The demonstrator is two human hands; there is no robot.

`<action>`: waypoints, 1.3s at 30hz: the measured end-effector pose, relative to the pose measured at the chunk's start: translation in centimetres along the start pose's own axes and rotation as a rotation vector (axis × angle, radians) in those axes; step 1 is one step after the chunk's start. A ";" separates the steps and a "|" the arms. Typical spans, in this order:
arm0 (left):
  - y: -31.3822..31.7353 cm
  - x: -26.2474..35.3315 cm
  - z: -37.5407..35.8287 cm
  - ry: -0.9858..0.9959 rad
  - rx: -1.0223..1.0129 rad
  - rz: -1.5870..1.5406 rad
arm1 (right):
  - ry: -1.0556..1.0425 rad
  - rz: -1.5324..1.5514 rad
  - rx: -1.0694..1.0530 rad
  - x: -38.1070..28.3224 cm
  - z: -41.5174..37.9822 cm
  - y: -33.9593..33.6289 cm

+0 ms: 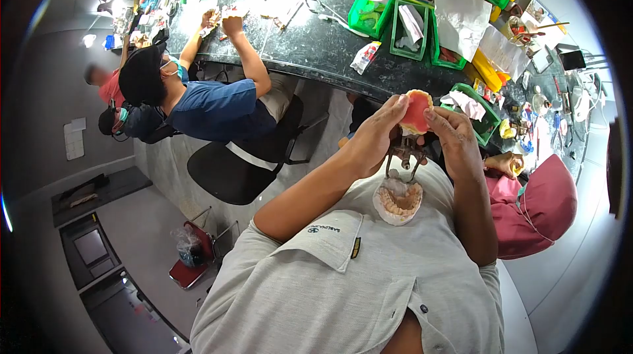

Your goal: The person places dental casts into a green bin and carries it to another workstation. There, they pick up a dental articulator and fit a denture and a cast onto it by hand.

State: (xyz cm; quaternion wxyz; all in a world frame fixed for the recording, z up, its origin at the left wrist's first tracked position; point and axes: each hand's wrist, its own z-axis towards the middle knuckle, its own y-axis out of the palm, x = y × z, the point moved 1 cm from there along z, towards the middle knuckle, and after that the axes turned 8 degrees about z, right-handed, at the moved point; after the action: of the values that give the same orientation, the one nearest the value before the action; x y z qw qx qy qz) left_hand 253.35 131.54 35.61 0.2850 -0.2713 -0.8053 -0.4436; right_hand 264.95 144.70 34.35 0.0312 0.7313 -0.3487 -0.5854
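Observation:
My left hand [377, 131] and my right hand [457, 135] hold a dental cast with pink wax [417, 111] between them, at the edge of the bench. Both thumbs press near the wax, one on each side, and a pale rim surrounds it. Below it hangs a metal dental articulator [405, 152], swung open. Its other half carries a whitish plaster cast [397, 204] with a row of teeth, resting against my shirt. My fingers behind the upper cast are mostly hidden.
The dark bench [303, 44] holds green bins [409, 31], papers, a small packet [364, 57] and scattered tools. To the left, a person in blue [214, 109] works beside a black chair [231, 169]. On the right sits a person in a pink head covering [544, 206].

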 end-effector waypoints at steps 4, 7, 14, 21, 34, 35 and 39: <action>0.1 0.0 0.1 0.011 -0.010 -0.004 | 0.012 0.016 -0.006 -0.2 -0.1 0.0; 0.1 0.0 0.0 0.010 0.000 0.002 | -0.007 0.026 0.000 0.0 -0.1 0.1; -0.1 0.3 -0.3 -0.012 0.003 -0.027 | 0.026 0.003 -0.004 0.1 0.1 0.4; -0.8 -0.1 -0.9 -0.033 0.039 -0.034 | 0.042 -0.020 -0.005 0.3 0.4 0.9; -0.9 0.3 -1.8 0.007 0.109 -0.020 | 0.040 -0.041 -0.010 0.4 0.7 2.0; -1.0 0.2 -1.7 0.006 0.095 -0.025 | 0.040 -0.043 -0.011 0.4 0.7 2.0; -1.2 0.0 -1.5 -0.016 0.075 -0.051 | 0.039 -0.047 -0.012 0.3 0.7 1.8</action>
State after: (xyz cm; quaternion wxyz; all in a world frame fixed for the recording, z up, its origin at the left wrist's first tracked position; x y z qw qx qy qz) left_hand 252.87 129.65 35.61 0.2772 -0.2435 -0.8301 -0.4180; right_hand 263.52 143.43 34.70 0.0285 0.7504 -0.3274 -0.5736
